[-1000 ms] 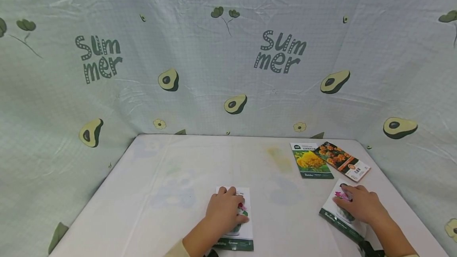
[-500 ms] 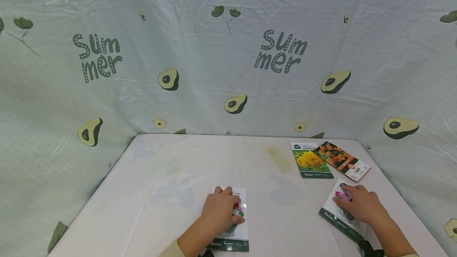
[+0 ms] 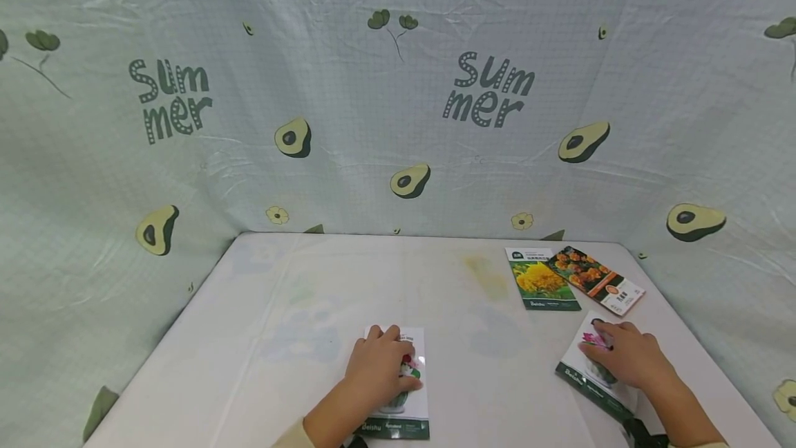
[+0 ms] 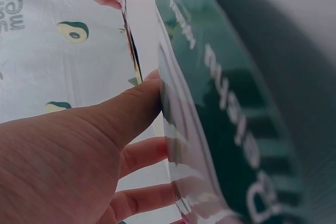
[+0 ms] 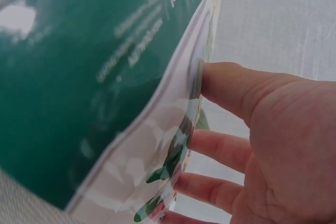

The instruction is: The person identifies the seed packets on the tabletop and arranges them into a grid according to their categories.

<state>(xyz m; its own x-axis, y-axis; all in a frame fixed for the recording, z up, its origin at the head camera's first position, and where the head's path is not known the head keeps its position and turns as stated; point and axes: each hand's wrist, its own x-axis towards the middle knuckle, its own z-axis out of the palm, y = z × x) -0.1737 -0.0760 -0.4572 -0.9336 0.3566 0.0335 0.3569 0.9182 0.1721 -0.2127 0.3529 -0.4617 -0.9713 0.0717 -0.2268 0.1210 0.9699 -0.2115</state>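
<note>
A white seed packet (image 3: 418,403) with a cactus picture and a green bottom band lies at the front middle of the table. My left hand (image 3: 376,368) rests on it, fingertips and thumb pressing its printed face. In the left wrist view the thumb and fingers of the left hand (image 4: 89,150) touch the packet's front. A similar packet (image 3: 581,382), with pink flowers, lies slanted at the right. Fingertips of my right hand (image 3: 628,357) press on its face. The right wrist view shows the right hand (image 5: 278,124) with fingers extended against that packet (image 5: 115,98).
Behind the right hand lie a yellow-flower seed packet (image 3: 541,282) and an orange-flower one (image 3: 593,281), overlapping at a corner. They are on the pale cloth-covered table (image 3: 267,365). A printed curtain (image 3: 348,102) with avocados hangs behind the table.
The left hand has slid the cactus packet a little to the left over the table. My right hand and the packet under it have stayed in place.
</note>
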